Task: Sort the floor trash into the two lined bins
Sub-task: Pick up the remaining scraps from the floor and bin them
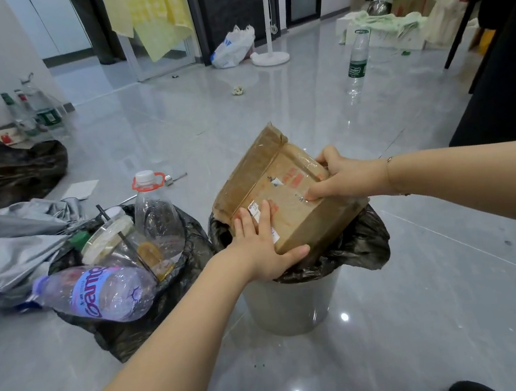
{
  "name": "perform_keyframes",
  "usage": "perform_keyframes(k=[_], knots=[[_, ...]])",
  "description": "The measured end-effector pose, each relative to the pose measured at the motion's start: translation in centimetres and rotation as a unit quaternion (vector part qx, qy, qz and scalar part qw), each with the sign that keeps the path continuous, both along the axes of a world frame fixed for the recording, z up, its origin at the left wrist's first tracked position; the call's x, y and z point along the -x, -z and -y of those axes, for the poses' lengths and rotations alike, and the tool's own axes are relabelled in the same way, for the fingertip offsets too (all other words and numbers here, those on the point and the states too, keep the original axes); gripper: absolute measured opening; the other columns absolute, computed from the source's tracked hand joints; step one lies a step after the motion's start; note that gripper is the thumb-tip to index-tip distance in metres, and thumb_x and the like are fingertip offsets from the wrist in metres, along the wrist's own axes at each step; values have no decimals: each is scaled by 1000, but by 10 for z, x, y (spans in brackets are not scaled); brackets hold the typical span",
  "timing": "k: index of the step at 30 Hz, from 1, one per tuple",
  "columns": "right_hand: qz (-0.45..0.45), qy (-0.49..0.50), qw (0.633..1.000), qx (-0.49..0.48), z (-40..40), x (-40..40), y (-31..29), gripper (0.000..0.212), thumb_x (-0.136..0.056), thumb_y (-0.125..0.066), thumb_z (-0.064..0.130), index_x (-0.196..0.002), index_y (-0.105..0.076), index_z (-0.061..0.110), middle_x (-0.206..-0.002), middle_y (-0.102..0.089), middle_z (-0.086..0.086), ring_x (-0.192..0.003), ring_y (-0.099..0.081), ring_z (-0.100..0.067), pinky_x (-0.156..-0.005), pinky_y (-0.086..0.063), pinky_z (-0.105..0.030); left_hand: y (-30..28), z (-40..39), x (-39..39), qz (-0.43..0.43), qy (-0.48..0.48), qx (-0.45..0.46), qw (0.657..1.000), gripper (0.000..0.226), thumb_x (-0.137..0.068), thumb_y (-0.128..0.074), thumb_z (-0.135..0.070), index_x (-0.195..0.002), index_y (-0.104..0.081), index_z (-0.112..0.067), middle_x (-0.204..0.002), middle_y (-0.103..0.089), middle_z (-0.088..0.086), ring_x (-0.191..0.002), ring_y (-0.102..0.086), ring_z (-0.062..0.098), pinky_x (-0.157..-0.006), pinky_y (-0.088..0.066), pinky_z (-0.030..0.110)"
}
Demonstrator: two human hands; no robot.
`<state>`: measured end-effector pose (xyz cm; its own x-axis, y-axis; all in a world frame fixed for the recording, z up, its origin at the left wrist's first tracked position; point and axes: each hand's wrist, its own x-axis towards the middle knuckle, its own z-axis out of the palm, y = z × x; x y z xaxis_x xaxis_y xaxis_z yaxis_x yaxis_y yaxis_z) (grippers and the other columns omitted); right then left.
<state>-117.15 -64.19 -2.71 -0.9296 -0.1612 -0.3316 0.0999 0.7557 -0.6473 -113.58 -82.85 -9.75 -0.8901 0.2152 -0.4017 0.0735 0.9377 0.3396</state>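
A flattened brown cardboard box [280,172] with tape and labels stands tilted in the mouth of the right white bin [290,303], which has a black liner. My left hand [262,244] lies on its near face, thumb hooked under the lower edge. My right hand [343,175] grips the box's right edge. The left black-lined bin [181,272] is full of plastic bottles and a lidded drink cup; a purple-labelled bottle [98,292] lies across its rim. On the floor farther off lie a clear bottle with a green label [357,62] and a crumpled scrap [237,90].
A grey folded umbrella [15,249] lies left of the bins, a full black bag [4,171] behind it. Several bottles [32,111] stand by the left wall. A white fan [270,56], a plastic bag [234,47] and boxes [391,24] line the back.
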Motion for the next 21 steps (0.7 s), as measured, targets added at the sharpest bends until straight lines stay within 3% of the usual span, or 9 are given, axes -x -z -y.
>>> perform_keyframes(k=[6,11,13,15,17,19,21], knots=[[-9,3,1000,-2,3,-1,-1,52,-85,-67,34,-118,-30,19,-99,-51,2,-97,-56,-19,-64,-45,-23,-4,5,-4,0,28,14,1000,112,-80,-42,-78,-144,35,-27,-155,32,14,-145,23,29,-119,-2,49],[-16,13,999,-48,-6,0,-10,55,-77,-71,34,-115,-36,17,-102,-56,-2,-88,-56,-15,-67,-46,-28,-13,8,-18,39,21,-80,996,101,-78,-38,-82,-148,21,-38,-158,25,7,-147,20,25,-120,-2,49],[-55,16,991,-117,-4,1,-14,60,-75,-71,35,-120,-37,16,-113,-53,-5,-97,-54,-20,-77,-47,-33,-15,8,-25,34,33,-93,995,94,-80,-38,-80,-149,13,-42,-161,18,4,-149,13,24,-121,-4,48],[-132,-20,967,-216,-1,-2,-10,68,-77,-66,34,-133,-32,17,-134,-42,-7,-119,-44,-26,-96,-42,-40,-16,5,-30,10,69,-69,995,85,-86,-41,-72,-150,8,-44,-162,11,5,-150,5,24,-121,-6,44],[-220,-84,917,-323,0,-11,0,69,-84,-53,35,-144,-23,19,-152,-21,-6,-138,-25,-27,-111,-27,-48,-17,1,-31,-63,119,-6,991,73,-92,-43,-60,-151,-3,-43,-162,-5,2,-149,-9,21,-118,-8,42],[-289,-147,855,-404,-3,-21,17,67,-89,-23,47,-150,-17,20,-160,-1,-5,-146,-6,-25,-116,-8,-53,-18,4,-27,-186,132,15,974,54,-96,-47,-45,-147,-29,-42,-151,-33,-8,-141,-27,15,-113,-7,43],[-305,-189,832,-424,-6,-30,30,85,-81,6,60,-153,-12,19,-161,6,-7,-148,1,-26,-116,4,-51,-18,11,-20,-304,98,0,948,43,-92,-55,-31,-134,-48,-39,-133,-44,-11,-130,-34,14,-113,-7,43]])
